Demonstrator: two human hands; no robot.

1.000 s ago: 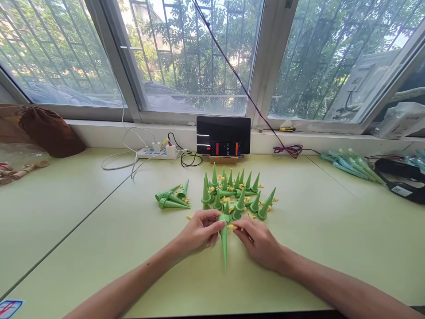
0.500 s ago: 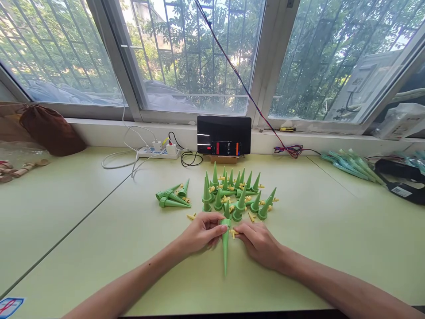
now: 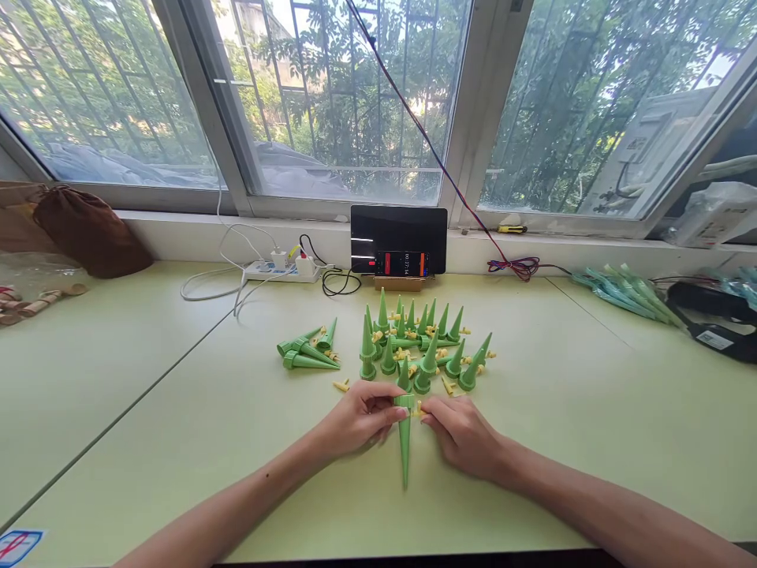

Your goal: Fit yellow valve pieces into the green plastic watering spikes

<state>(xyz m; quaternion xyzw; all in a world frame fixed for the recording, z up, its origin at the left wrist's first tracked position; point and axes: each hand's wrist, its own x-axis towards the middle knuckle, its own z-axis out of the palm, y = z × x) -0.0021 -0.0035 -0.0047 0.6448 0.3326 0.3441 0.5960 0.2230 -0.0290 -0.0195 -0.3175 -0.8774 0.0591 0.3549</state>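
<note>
My left hand (image 3: 363, 414) pinches the wide collar of a green plastic watering spike (image 3: 404, 450), whose point hangs down toward the table's front edge. Close to that collar, on its right side, my right hand (image 3: 458, 426) grips a small yellow valve (image 3: 419, 409) between thumb and fingertips. Whether the valve is seated in the spike or only touching it, I cannot tell. Just beyond my hands stands a cluster of green spikes (image 3: 430, 355), several upright and a few lying down, with yellow valves among them. A loose yellow valve (image 3: 341, 386) lies left of the cluster.
A smaller pile of green spikes (image 3: 304, 351) lies to the left. Behind the cluster, a phone (image 3: 403, 263) leans against a dark tablet (image 3: 399, 229). A power strip (image 3: 284, 272) with cables sits at the back. Bagged tubing (image 3: 627, 293) and a black strapped item (image 3: 718, 323) lie right.
The yellow valve has turned in my right fingers, its side arm now pointing up. The spike has shifted slightly toward the right in my left hand.
</note>
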